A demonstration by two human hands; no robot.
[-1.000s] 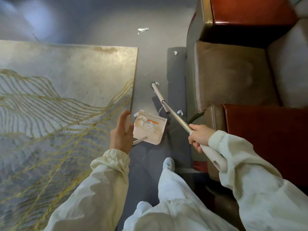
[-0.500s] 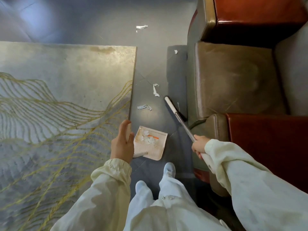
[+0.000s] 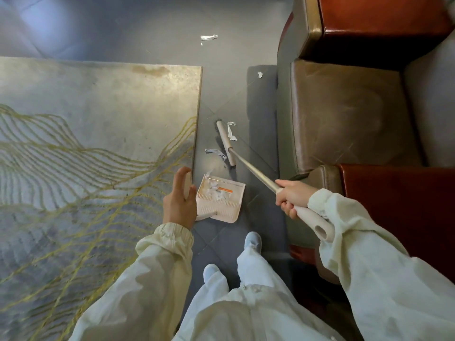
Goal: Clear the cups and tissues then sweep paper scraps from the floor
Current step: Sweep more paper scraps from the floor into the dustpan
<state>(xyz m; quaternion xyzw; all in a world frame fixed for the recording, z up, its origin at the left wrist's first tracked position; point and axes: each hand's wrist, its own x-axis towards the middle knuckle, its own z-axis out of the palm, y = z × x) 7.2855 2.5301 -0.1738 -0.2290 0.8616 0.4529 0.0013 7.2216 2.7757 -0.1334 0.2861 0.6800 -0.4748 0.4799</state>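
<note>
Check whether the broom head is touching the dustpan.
Apart. The head view shows a strip of dark floor between the near end of the broom head and the open front edge of the dustpan.

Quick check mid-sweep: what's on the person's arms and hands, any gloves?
No gloves: left hand and right hand are bare. Both arms wear loose, wrinkled cream-white long sleeves; the left sleeve ends in a gathered elastic cuff.

No legible text in view. Only candidate is a white slip with an orange stripe [image 3: 225, 191], lying among scraps [image 3: 213, 190] in the dustpan [image 3: 235, 203]. Any print on it is too small to resolve.
</note>
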